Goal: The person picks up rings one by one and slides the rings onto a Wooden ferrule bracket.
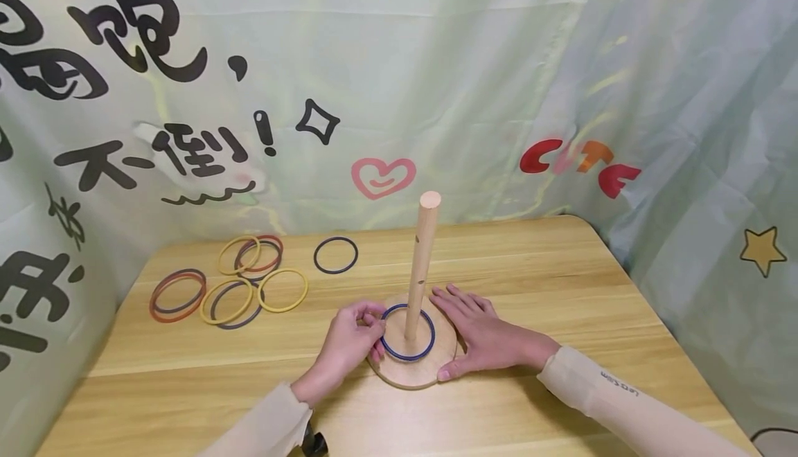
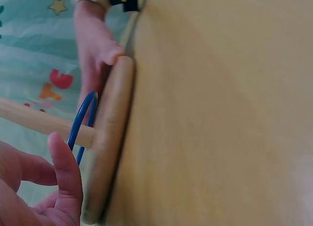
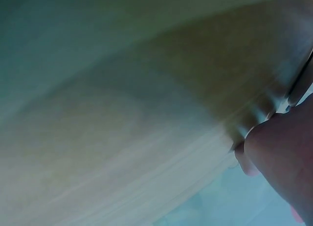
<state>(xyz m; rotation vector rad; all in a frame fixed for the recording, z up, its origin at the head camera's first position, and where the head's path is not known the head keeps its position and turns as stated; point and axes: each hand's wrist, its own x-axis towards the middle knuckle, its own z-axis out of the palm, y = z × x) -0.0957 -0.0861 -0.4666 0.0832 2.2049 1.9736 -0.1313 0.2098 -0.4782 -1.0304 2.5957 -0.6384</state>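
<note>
A wooden post (image 1: 425,256) stands upright on a round wooden base (image 1: 411,378) in the head view. Round the foot of the post is a blue ring (image 1: 408,359), low over the base. My left hand (image 1: 349,339) pinches the ring's left side between thumb and fingers; in the left wrist view this blue ring (image 2: 77,123) encircles the post just off the base's face. Along the base's right edge rests my right hand (image 1: 489,334), its fingers extended and the thumb at the front rim. The right wrist view is dim and shows only part of that hand (image 3: 283,143).
Several loose rings lie at the table's back left: yellow rings (image 1: 283,269), a red ring (image 1: 153,305) and dark blue ones. A separate dark blue ring (image 1: 335,238) lies behind the base. Printed cloth (image 1: 474,83) hangs along the table's back and sides.
</note>
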